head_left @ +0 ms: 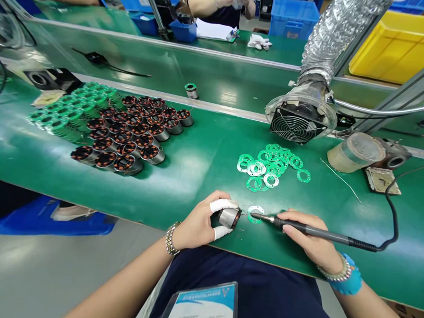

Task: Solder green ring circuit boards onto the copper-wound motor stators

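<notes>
One stator (227,218) is pinched in the left hand (203,219); the right hand (312,240), curled closed, grips a soldering iron (333,236).

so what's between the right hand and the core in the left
In the head view, a ring-shaped board lies on the table, with the front of the soldering iron over it, pointing toward the core.

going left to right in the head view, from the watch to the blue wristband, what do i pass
Watch → left hand → metal coil it holds → flat ring → right hand → blue wristband. The soldering iron is left out, as it overlaps the ring and right hand.
</notes>
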`<state>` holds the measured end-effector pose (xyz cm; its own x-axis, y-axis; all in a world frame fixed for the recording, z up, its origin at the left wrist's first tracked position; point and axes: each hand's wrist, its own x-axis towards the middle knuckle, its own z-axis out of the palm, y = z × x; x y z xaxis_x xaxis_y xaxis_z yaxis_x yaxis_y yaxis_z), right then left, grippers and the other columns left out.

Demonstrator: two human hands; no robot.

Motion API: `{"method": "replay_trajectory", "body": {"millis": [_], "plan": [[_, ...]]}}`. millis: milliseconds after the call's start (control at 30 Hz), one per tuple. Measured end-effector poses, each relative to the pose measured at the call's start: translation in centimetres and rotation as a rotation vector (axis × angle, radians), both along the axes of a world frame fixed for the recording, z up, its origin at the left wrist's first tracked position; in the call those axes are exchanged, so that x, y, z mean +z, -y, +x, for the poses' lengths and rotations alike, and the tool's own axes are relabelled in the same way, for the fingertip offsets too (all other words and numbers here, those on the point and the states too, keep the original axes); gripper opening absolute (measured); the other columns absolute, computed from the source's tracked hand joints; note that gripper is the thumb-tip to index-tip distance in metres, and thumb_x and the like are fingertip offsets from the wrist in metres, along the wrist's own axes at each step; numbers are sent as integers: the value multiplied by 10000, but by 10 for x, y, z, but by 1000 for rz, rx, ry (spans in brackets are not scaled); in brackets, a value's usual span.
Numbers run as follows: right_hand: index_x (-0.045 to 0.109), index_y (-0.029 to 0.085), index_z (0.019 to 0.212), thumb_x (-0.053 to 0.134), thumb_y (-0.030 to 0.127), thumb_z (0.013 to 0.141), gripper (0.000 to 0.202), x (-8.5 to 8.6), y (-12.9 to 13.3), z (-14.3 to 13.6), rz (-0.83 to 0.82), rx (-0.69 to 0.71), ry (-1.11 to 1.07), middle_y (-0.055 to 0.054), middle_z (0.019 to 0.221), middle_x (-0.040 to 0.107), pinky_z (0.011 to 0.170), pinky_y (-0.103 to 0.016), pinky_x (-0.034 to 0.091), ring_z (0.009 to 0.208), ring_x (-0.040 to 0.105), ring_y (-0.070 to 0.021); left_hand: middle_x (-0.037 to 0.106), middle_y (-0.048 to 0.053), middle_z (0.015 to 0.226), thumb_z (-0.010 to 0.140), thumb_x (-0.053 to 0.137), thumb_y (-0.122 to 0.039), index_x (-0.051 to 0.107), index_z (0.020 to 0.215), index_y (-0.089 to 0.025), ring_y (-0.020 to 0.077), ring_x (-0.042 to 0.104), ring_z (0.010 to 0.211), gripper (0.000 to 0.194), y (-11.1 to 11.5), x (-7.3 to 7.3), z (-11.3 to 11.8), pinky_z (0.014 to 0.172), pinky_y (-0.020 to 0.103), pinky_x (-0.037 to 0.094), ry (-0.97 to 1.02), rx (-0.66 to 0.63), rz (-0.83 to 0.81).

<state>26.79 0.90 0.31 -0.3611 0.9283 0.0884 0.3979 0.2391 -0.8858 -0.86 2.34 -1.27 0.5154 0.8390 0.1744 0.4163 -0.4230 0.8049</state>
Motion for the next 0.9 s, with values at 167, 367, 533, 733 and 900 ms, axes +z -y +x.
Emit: {"method": "replay_trajectory", "body": {"millis": [167, 367, 533, 733, 900], "plan": [[661, 225, 946, 566, 300, 846, 157, 0, 0, -1, -19, 24, 5, -28, 896, 693, 765, -281, 536, 835, 649, -177, 516, 67, 1027, 711, 642, -181, 510, 1075, -209, 181, 547, 909, 388, 0, 0, -1, 793, 331, 477, -20, -5, -9], [659, 227, 957, 567, 268, 843, 152, 1, -1, -2, -32, 40, 14, -18, 903, 686, 765, -265, 526, 839, 640, -164, 515, 63, 1026, 702, 650, -165, 510, 1070, -204, 171, 548, 903, 395, -1, 0, -1, 786, 315, 477, -6, -3, -6], [659, 222, 964, 552, 288, 853, 168, 1, -1, -1, -41, 52, 24, -26, 898, 687, 810, -303, 517, 830, 639, -172, 520, 64, 1019, 703, 649, -169, 514, 1071, -208, 175, 551, 898, 394, 0, 0, -1, 781, 324, 479, 7, 6, -16], [661, 233, 964, 559, 291, 851, 163, 0, -1, 0, -8, 54, 47, -18, 906, 691, 853, -319, 505, 831, 643, -172, 521, 68, 1022, 701, 651, -175, 514, 1072, -208, 180, 551, 901, 397, 0, -1, -1, 782, 333, 478, 9, 8, -25], [656, 234, 968, 559, 254, 853, 152, 2, -2, -1, -17, 75, 43, -13, 905, 686, 809, -295, 510, 836, 633, -167, 511, 60, 1027, 692, 648, -139, 506, 1072, -215, 172, 549, 890, 413, -1, -1, -1, 771, 323, 479, 1, 4, -22]]}}
